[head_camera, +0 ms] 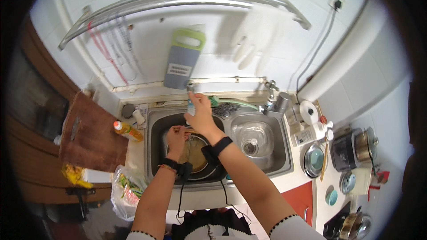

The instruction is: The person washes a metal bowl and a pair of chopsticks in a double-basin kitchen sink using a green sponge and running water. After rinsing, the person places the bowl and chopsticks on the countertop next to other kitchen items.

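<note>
Over the left basin of a stainless steel sink [287,163], my left hand [176,141] has its fingers closed around thin wooden sticks, which look like chopsticks [190,130]. Below it a round pan [196,155] holding brownish liquid sits in the basin. My right hand [201,114] reaches past it to the faucet [190,88] on the wall, its fingers at the faucet's handle and spout. Whether the fingers grip the faucet is hard to tell. A clear plastic bowl [255,138] with water stands in the right basin.
An orange bottle of dish soap [128,131] and a brown wooden board [95,136] are on the left, above a plastic bag of vegetables [128,190]. A green brush [214,100] lies behind the sink. White pump bottles [308,134] and stacked bowls [314,160] stand at right.
</note>
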Demonstrator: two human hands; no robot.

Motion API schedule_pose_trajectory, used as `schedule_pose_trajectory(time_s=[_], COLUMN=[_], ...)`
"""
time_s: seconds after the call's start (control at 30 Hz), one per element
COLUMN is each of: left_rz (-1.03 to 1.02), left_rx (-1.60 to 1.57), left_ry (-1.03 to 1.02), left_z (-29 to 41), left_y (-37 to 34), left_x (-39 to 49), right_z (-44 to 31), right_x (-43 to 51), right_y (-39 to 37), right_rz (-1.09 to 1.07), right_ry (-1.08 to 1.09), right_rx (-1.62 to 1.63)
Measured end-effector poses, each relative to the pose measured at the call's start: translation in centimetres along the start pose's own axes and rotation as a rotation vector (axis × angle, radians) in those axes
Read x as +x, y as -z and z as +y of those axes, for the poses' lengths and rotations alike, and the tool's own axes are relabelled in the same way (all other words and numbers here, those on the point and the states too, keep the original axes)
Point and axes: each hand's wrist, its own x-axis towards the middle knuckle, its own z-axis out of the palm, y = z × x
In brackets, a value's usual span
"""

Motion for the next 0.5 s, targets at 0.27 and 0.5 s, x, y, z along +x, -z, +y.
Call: schedule_pose_trajectory(time_s=[0.27, 0.5], left_rz=[0.030, -0.100], left_rx=[0.192, 0.264], left_ry=[-0.179, -0.455], left_z=[3.5, 8.5], left_y=[1.5, -4.2], left_x=[-4.9, -10.2], right_z=[5.9, 14.7], right_x=[-7.3, -19.4], right_y=[5.5, 9.3], right_rz=[-0.006, -0.371], right_ry=[-0.096, -0.366], right_rx=[0.139, -0.151])
